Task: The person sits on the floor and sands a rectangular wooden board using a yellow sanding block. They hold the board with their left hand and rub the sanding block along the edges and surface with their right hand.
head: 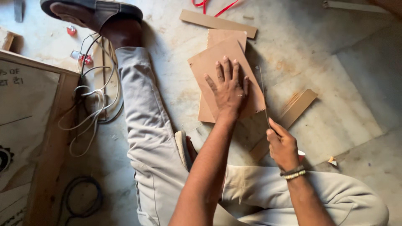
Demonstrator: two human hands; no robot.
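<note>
My left hand (228, 89) lies flat, fingers spread, on top of a stack of brown fibreboard panels (209, 62) on the stone floor. My right hand (282, 146) grips the handle end of a thin saw blade (263, 96), which runs upward along the right edge of the stack. A beaded bracelet is on my right wrist. I sit on the floor with my left leg stretched out to the upper left and my right leg folded.
Loose board strips (217, 23) (295, 109) lie around the stack. White cables (94, 104) and a black cable (81, 196) lie left of my leg beside a framed board (50, 138). A red ribbon (215, 6) is at the top.
</note>
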